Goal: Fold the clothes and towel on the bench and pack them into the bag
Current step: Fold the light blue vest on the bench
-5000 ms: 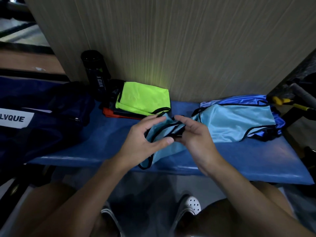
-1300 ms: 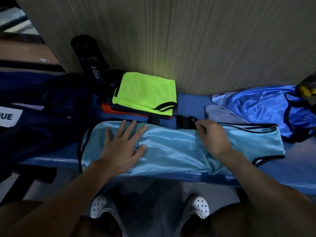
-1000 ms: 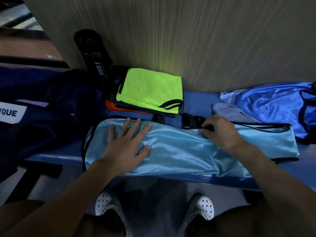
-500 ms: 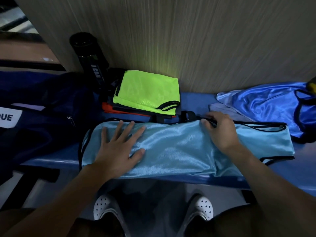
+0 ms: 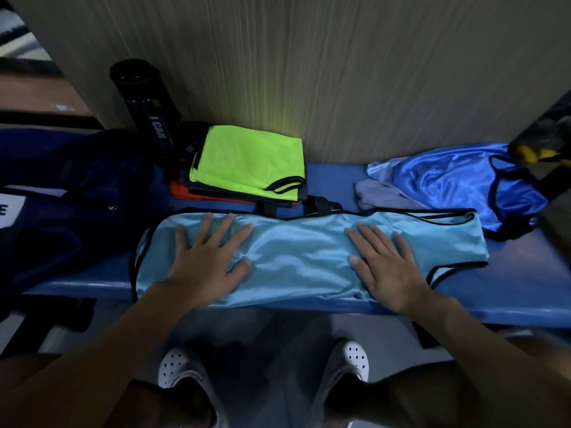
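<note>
A light blue shiny garment [image 5: 302,257] with black trim lies folded into a long strip across the blue bench [image 5: 525,273]. My left hand [image 5: 207,261] rests flat on its left part, fingers spread. My right hand [image 5: 389,267] lies flat on its right part, fingers apart. Behind it sits a folded pile topped by a neon yellow garment [image 5: 250,162], with orange and dark layers beneath. A crumpled royal blue garment [image 5: 457,183] lies at the right over a grey cloth [image 5: 380,196]. The dark navy bag [image 5: 71,208] sits at the left.
A black bottle [image 5: 145,97] stands against the wood-grain wall behind the pile. A yellow and black object [image 5: 537,149] sits at the far right edge. Black straps [image 5: 318,205] lie between the pile and the light blue garment. My white shoes [image 5: 352,359] are on the floor below.
My right hand left the garment's far edge near the black straps and now lies flat on the fabric. My left hand stays pressed on the left part.
</note>
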Tool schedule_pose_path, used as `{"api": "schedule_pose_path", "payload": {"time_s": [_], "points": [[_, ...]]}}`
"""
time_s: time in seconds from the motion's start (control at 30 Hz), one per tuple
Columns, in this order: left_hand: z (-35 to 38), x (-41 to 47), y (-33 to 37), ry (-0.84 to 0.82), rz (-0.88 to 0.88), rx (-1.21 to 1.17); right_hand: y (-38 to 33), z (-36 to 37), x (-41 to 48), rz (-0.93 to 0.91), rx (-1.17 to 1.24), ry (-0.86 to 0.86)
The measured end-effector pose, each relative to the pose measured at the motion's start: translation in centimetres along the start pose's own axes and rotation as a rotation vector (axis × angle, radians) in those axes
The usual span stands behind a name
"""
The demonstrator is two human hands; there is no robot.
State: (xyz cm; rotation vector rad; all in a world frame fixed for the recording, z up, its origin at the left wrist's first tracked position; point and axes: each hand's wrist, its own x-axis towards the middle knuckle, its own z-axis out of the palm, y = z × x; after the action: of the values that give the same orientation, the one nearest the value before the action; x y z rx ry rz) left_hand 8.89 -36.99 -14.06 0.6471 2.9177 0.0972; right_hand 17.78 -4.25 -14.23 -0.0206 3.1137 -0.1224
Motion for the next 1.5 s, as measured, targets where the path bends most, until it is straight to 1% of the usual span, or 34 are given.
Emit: {"api": "schedule_pose_path", "payload": {"time_s": [0.07,0.13,0.17,0.2,0.23,0.3,0.37,0.43,0.53,0.67,0.73,0.8,0.83,0.87,1.0,1.07,1.13,1.2,1.27,1.33,1.4,1.43,1.5], "points": [[-1.1,0.0,1.7,0.097,0.016,-0.026,0.4,-0.9,-0.4,0.116,0.146,0.142],[-1.9,-0.2,4.7,0.253,0.191,0.0,2.1,-1.7,-1.0,0.289,0.261,0.299],[-2.0,-0.2,6.6,0.303,0.304,0.006,3.2,-1.9,-1.4,0.362,0.247,0.372],[-1.9,-0.1,8.6,0.321,0.396,0.007,4.4,-2.1,-2.0,0.44,0.224,0.428],[-1.7,0.2,10.4,0.318,0.449,0.008,5.7,-2.2,-2.4,0.536,0.218,0.459],[-1.1,1.2,13.2,0.257,0.465,0.009,8.1,-2.4,-3.2,0.742,0.267,0.423],[-0.3,2.2,14.6,0.21,0.437,0.033,10.1,-2.6,-3.7,0.827,0.305,0.34],[0.5,2.9,15.0,0.184,0.409,0.057,11.7,-2.7,-3.8,0.824,0.345,0.276],[1.5,3.0,15.0,0.156,0.404,0.072,13.1,-2.7,-3.6,0.801,0.509,0.332],[1.9,3.1,14.6,0.156,0.425,0.103,14.0,-2.0,-2.9,0.735,0.562,0.348],[2.0,3.1,14.6,0.168,0.43,0.107,14.7,-2.1,-2.8,0.705,0.674,0.436],[2.0,3.1,14.6,0.162,0.44,0.119,15.2,-2.6,-2.8,0.706,0.818,0.578],[1.9,3.1,14.6,0.156,0.445,0.129,15.4,-2.8,-2.7,0.694,0.832,0.619],[1.9,3.1,14.6,0.153,0.449,0.134,15.5,-2.8,-2.7,0.675,0.818,0.615],[1.9,3.0,14.2,0.148,0.469,0.162,14.5,-3.0,-3.2,0.607,0.739,0.481],[1.9,2.8,13.9,0.15,0.477,0.141,13.7,-3.2,-3.7,0.663,0.661,0.441],[1.9,2.6,13.5,0.155,0.467,0.122,12.3,-3.3,-4.5,0.762,0.547,0.448],[1.9,2.3,13.2,0.173,0.45,0.091,10.5,-3.6,-5.2,0.846,0.558,0.428],[1.9,1.9,13.2,0.192,0.446,0.068,8.9,-3.6,-5.9,0.861,0.611,0.376],[1.9,1.4,13.2,0.204,0.471,0.09,7.6,-3.5,-6.2,0.809,0.643,0.355],[2.0,0.8,13.0,0.193,0.519,0.147,6.4,-3.6,-6.4,0.73,0.751,0.333],[2.0,0.6,12.8,0.188,0.536,0.169,5.9,-3.4,-6.5,0.683,0.796,0.307],[2.2,0.3,12.4,0.187,0.538,0.196,5.2,-3.1,-6.9,0.591,0.796,0.22]]}}
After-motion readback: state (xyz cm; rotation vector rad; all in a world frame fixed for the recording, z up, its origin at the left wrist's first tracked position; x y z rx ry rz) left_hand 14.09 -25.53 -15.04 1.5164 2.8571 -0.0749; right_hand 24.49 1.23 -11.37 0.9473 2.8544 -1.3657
